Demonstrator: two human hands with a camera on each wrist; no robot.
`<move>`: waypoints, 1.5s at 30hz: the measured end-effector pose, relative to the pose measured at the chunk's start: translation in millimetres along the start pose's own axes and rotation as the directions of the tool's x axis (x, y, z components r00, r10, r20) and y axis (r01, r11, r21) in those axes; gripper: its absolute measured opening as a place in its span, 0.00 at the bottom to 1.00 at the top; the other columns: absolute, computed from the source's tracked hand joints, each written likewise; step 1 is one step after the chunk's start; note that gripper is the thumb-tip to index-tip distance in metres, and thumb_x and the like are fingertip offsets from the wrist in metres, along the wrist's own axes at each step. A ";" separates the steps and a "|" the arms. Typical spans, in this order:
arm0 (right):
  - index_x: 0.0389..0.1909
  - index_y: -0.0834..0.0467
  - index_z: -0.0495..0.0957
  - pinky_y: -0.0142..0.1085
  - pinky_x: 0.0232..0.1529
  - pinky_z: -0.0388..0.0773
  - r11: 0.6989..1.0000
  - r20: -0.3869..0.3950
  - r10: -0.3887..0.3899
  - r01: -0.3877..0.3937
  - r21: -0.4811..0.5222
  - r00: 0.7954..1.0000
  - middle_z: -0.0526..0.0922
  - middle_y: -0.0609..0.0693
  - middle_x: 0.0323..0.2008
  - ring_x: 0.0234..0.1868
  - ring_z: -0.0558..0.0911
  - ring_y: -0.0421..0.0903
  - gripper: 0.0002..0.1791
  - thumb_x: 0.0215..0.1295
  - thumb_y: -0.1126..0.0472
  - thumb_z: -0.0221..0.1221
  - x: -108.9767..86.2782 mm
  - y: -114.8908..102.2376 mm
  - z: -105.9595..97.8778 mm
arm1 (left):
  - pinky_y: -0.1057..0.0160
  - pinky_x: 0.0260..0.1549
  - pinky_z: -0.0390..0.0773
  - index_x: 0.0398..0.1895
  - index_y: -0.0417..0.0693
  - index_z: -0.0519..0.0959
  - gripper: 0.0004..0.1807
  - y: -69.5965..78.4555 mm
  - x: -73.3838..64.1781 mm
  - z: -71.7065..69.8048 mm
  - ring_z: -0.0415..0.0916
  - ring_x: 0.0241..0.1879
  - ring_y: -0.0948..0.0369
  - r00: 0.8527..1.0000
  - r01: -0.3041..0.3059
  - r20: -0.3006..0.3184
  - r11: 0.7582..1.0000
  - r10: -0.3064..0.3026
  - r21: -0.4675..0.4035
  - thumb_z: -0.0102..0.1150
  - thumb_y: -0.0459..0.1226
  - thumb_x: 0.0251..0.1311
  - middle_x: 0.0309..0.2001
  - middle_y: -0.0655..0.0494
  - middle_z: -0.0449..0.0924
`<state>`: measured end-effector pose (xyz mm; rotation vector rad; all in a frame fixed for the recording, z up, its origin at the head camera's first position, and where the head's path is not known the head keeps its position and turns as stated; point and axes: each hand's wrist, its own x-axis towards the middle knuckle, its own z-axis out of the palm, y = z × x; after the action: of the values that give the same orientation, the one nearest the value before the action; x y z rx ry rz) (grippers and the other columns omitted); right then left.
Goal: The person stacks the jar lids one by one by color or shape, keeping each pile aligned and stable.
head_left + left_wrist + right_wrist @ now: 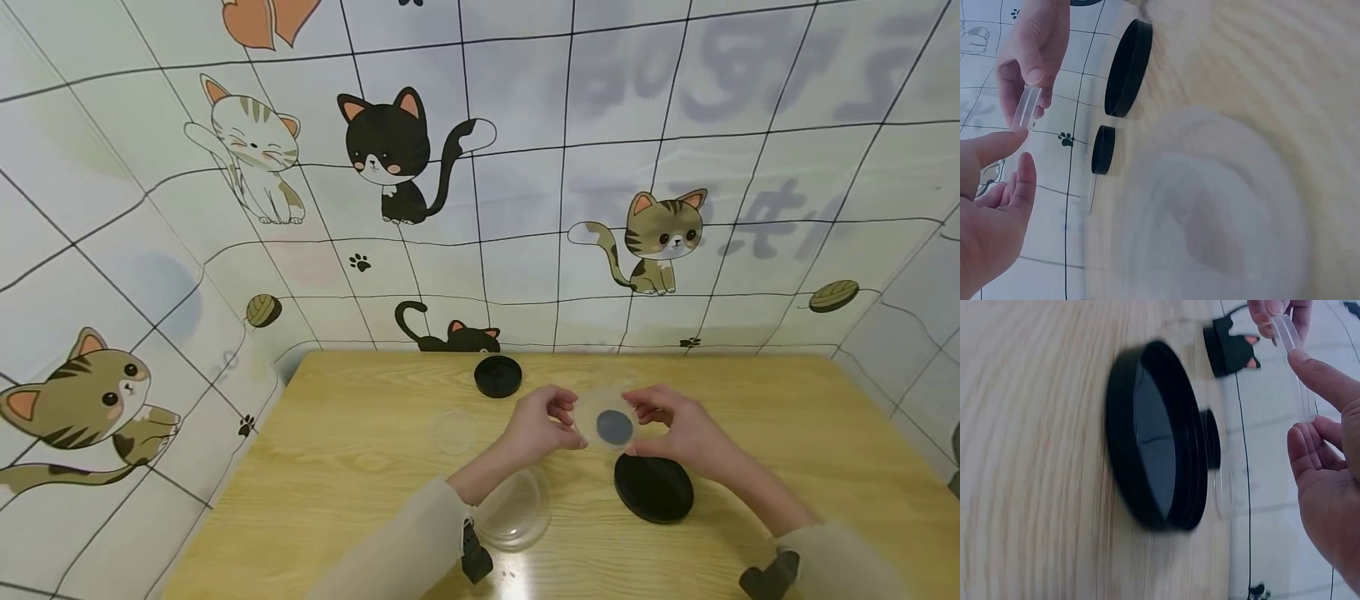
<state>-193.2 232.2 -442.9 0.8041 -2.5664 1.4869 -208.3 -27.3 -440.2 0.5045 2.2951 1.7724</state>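
Apparently at a lift-and-align step: holding a shallow round piece of clear plastic [609, 417] above a pale wood-grain table [360, 467], apart from the surface and from every other piece, not yet set on or fitted to anything. Pinching one side of the rim with the left hand [540, 423], narrow and curled at the edge; pinching the opposite side with the right hand [671, 425], just as narrow. Seen nearly edge-on from both wrists, with a low side wall visible.

Showing through the clear plastic in the head view, a grey circle [614, 427], probably a small round black plastic lid [1212, 439] lying on the table behind. Just below the right hand in the head view, resting open side up, a wide round black plastic lid [654, 489]. Near the back edge, another small round black piece [498, 377]; left of the left hand, a faint clear flat disc [455, 432]; partly under the left forearm, a wide clear round plastic container [525, 517].

For the next move, likely calling for a steady, level rim, light pressure against flexing of thin plastic, and an even lowering with both hands before releasing either side. Also calling, in all likelihood, for a careful check of diameter against the black pieces. Hard to tell from here: match with the small lid or with the wide one.
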 end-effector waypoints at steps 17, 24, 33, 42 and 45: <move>0.59 0.68 0.79 0.40 0.47 0.83 1.000 0.061 -0.009 0.009 0.005 0.998 0.78 0.56 0.46 0.43 0.81 0.50 0.36 0.46 0.69 0.80 12.8 -39.8 50.4 | 0.65 0.36 0.85 0.55 0.30 0.75 0.32 -4.2 -58.1 -43.1 0.80 0.32 0.60 0.999 -0.012 -0.039 1.000 0.011 -0.028 0.75 0.18 0.43 0.45 0.36 0.75; 0.59 0.65 0.79 0.43 0.51 0.81 0.999 0.149 0.014 -0.007 -0.044 0.989 0.79 0.50 0.45 0.44 0.80 0.45 0.36 0.47 0.62 0.81 16.2 -49.4 75.4 | 0.66 0.35 0.84 0.58 0.28 0.74 0.36 -11.8 -85.6 -60.2 0.79 0.32 0.59 0.999 0.013 -0.042 1.000 -0.012 0.018 0.77 0.19 0.41 0.45 0.41 0.73; 0.59 0.68 0.79 0.40 0.48 0.82 0.999 0.287 0.005 0.009 -0.048 0.958 0.79 0.49 0.48 0.44 0.81 0.43 0.34 0.50 0.63 0.79 20.8 -54.4 103.6 | 0.67 0.35 0.84 0.59 0.29 0.74 0.37 -27.7 -114.9 -78.2 0.76 0.37 0.57 0.999 0.023 -0.025 0.995 -0.021 0.097 0.78 0.21 0.41 0.45 0.48 0.71; 0.57 0.69 0.80 0.36 0.44 0.82 0.998 0.351 0.010 0.011 -0.058 0.936 0.80 0.49 0.44 0.41 0.79 0.42 0.31 0.52 0.64 0.78 22.2 -52.6 119.2 | 0.69 0.34 0.79 0.57 0.29 0.76 0.36 -38.7 -123.1 -82.9 0.75 0.36 0.60 0.999 0.045 0.000 0.973 -0.046 0.225 0.80 0.23 0.40 0.45 0.48 0.73; 0.56 0.69 0.80 0.35 0.41 0.81 0.998 0.366 0.020 0.004 -0.064 0.930 0.79 0.49 0.42 0.39 0.78 0.41 0.31 0.52 0.64 0.78 22.7 -51.8 123.9 | 0.69 0.34 0.78 0.56 0.29 0.76 0.36 -40.1 -124.7 -83.7 0.74 0.36 0.61 0.998 0.056 0.001 0.968 -0.058 0.244 0.80 0.23 0.39 0.45 0.48 0.73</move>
<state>-164.2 100.3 -460.6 1.1636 -2.8612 1.3567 -129.0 -159.1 -463.3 0.4778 2.5098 1.4677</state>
